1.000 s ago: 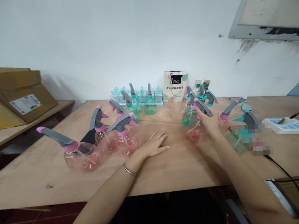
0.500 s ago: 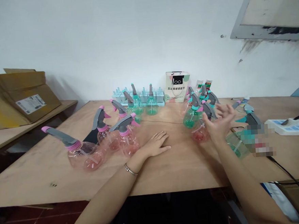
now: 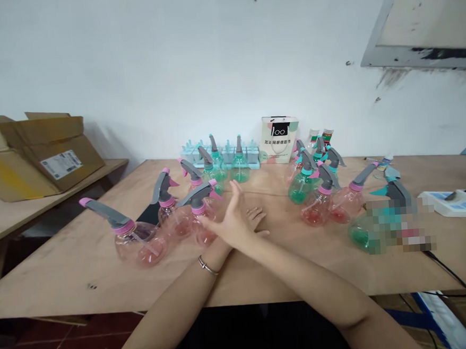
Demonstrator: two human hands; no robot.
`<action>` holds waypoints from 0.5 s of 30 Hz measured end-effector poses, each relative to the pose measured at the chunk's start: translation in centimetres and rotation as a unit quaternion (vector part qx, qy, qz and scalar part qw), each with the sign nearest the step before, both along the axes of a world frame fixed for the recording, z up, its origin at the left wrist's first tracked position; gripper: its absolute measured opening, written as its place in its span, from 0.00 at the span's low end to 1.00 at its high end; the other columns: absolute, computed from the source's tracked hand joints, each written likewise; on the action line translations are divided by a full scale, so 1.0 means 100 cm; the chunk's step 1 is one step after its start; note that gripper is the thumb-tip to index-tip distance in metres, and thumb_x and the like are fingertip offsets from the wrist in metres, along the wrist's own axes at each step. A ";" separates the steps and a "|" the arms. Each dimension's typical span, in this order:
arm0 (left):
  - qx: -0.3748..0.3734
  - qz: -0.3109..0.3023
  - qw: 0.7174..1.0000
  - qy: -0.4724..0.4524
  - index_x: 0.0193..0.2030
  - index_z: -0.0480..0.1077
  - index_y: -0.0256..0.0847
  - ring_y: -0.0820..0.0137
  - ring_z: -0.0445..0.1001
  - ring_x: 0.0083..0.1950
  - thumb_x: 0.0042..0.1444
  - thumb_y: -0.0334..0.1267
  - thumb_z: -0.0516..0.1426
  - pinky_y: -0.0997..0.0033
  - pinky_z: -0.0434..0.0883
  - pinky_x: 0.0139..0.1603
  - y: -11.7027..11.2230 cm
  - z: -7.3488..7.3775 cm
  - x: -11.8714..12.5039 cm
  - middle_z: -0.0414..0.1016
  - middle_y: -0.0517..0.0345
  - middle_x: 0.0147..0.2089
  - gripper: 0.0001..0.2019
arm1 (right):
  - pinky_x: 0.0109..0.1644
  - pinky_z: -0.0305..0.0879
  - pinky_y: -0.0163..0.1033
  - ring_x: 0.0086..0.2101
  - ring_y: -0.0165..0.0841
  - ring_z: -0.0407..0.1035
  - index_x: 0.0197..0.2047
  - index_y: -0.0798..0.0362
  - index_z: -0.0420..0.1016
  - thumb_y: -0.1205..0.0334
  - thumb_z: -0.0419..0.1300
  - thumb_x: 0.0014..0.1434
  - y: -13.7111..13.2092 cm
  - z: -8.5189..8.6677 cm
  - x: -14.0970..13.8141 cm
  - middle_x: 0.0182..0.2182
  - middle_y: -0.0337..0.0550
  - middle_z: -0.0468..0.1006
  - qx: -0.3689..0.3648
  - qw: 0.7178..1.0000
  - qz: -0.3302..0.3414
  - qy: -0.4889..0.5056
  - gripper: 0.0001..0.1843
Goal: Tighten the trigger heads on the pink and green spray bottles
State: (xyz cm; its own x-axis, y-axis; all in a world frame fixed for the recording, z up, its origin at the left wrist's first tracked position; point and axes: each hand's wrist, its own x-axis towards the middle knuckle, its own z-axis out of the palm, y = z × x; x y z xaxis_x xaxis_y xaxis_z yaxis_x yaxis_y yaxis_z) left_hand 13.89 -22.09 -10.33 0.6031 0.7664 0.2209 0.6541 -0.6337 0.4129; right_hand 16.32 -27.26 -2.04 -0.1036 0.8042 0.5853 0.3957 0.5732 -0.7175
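Head view, the only one: the right hand (image 3: 230,220) reaches leftward across the middle of the tabletop (image 3: 287,269), crossing over the left hand (image 3: 255,216), fingers open and spread, thumb up, holding nothing. Its fingertips are right at the pink spray bottle (image 3: 201,216) with the grey trigger, though whether they actually touch it cannot be told. The left hand lies flat on the wood beneath the right, only its fingertips showing, a thin bracelet (image 3: 208,265) on the wrist. That pink bottle stands upright left of centre, close beside a second pink bottle (image 3: 167,211), and a third pink bottle (image 3: 136,240) leans toward the tabletop's left edge. Toward the far edge stand green spray bottles (image 3: 238,166) in front of a pale blue tray (image 3: 223,155) and a small paper bag (image 3: 280,139). On the right half sits a mixed cluster of pink and green bottles (image 3: 320,197), well apart from both hands. A cardboard box (image 3: 32,151) rests on a side bench at far left.
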 end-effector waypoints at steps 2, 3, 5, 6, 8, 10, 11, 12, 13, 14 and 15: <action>-0.014 -0.011 0.999 0.047 0.72 0.48 0.48 0.54 0.45 0.75 0.60 0.59 0.52 0.48 0.45 0.74 0.002 0.004 -0.007 0.53 0.53 0.73 0.37 | 0.68 0.50 0.64 0.68 0.55 0.45 0.70 0.55 0.37 0.44 0.70 0.46 0.003 -0.004 -0.023 0.67 0.65 0.50 -0.014 1.000 0.017 0.015 0.61; -0.019 -0.020 0.997 0.070 0.72 0.48 0.46 0.53 0.47 0.75 0.60 0.59 0.52 0.47 0.45 0.73 0.004 0.006 -0.011 0.52 0.51 0.74 0.38 | 0.68 0.50 0.64 0.68 0.55 0.45 0.70 0.55 0.37 0.44 0.71 0.45 0.004 -0.006 -0.031 0.66 0.65 0.50 -0.016 0.999 0.021 0.021 0.62; -0.018 -0.029 0.995 0.090 0.71 0.51 0.41 0.53 0.49 0.74 0.60 0.59 0.51 0.48 0.46 0.73 0.005 0.010 -0.017 0.50 0.45 0.74 0.38 | 0.67 0.51 0.64 0.67 0.56 0.48 0.70 0.55 0.38 0.47 0.72 0.44 0.008 -0.009 -0.040 0.65 0.64 0.53 -0.019 0.999 0.017 0.027 0.62; -0.014 -0.031 0.995 0.095 0.71 0.52 0.39 0.54 0.50 0.74 0.61 0.59 0.51 0.50 0.47 0.73 0.006 0.011 -0.018 0.50 0.44 0.74 0.37 | 0.67 0.52 0.63 0.66 0.56 0.49 0.70 0.55 0.39 0.49 0.73 0.43 0.010 -0.011 -0.043 0.64 0.64 0.54 -0.020 0.999 0.012 0.027 0.62; -0.001 -0.030 0.995 0.091 0.70 0.54 0.38 0.56 0.50 0.74 0.62 0.59 0.49 0.53 0.48 0.73 0.005 0.012 -0.018 0.52 0.44 0.73 0.36 | 0.67 0.53 0.61 0.65 0.54 0.52 0.69 0.55 0.41 0.54 0.74 0.42 0.015 -0.015 -0.045 0.63 0.63 0.57 -0.024 0.999 0.008 0.030 0.61; 0.011 -0.026 0.996 0.082 0.69 0.56 0.39 0.57 0.51 0.74 0.63 0.59 0.49 0.54 0.49 0.73 0.003 0.012 -0.017 0.53 0.45 0.73 0.34 | 0.66 0.56 0.57 0.63 0.51 0.56 0.68 0.57 0.41 0.58 0.73 0.43 0.018 -0.018 -0.044 0.62 0.63 0.58 -0.028 0.998 0.019 0.044 0.58; 0.015 -0.024 0.997 0.078 0.69 0.56 0.40 0.57 0.51 0.74 0.63 0.59 0.49 0.54 0.49 0.73 0.002 0.012 -0.016 0.53 0.45 0.73 0.34 | 0.65 0.59 0.55 0.62 0.49 0.59 0.68 0.58 0.41 0.59 0.71 0.44 0.019 -0.019 -0.044 0.61 0.64 0.58 -0.032 0.998 0.028 0.056 0.57; 0.017 -0.022 0.997 0.077 0.69 0.57 0.40 0.57 0.51 0.74 0.63 0.59 0.49 0.55 0.49 0.73 0.001 0.012 -0.015 0.53 0.46 0.73 0.34 | 0.64 0.60 0.53 0.61 0.48 0.61 0.68 0.59 0.40 0.60 0.70 0.45 0.019 -0.019 -0.044 0.61 0.65 0.57 -0.040 0.996 0.035 0.068 0.56; 0.018 -0.019 0.997 0.078 0.68 0.57 0.40 0.57 0.51 0.74 0.63 0.59 0.50 0.55 0.49 0.73 0.000 0.012 -0.015 0.53 0.46 0.73 0.34 | 0.64 0.62 0.52 0.60 0.47 0.62 0.67 0.59 0.39 0.60 0.69 0.45 0.018 -0.019 -0.043 0.61 0.65 0.57 -0.049 0.995 0.040 0.078 0.55; 0.017 -0.017 0.996 0.082 0.68 0.57 0.39 0.57 0.51 0.74 0.63 0.59 0.50 0.55 0.49 0.73 -0.001 0.013 -0.015 0.53 0.45 0.73 0.34 | 0.63 0.62 0.52 0.59 0.46 0.63 0.67 0.60 0.39 0.61 0.68 0.45 0.017 -0.019 -0.043 0.60 0.65 0.57 -0.060 0.994 0.044 0.086 0.55; 0.014 -0.016 0.996 0.089 0.68 0.57 0.38 0.57 0.51 0.74 0.63 0.58 0.50 0.55 0.49 0.73 -0.001 0.013 -0.015 0.53 0.44 0.73 0.34 | 0.62 0.63 0.52 0.58 0.46 0.64 0.67 0.59 0.39 0.62 0.68 0.45 0.016 -0.020 -0.043 0.60 0.65 0.58 -0.068 0.992 0.046 0.091 0.55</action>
State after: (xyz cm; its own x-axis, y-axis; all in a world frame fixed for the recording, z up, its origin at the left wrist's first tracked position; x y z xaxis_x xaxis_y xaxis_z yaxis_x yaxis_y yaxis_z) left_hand 12.42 -22.15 -9.04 0.6586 0.7412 0.1297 0.6944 -0.6651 0.2749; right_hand 12.03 -25.66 -3.99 -0.0833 0.8693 0.4872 0.2024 0.4935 -0.8459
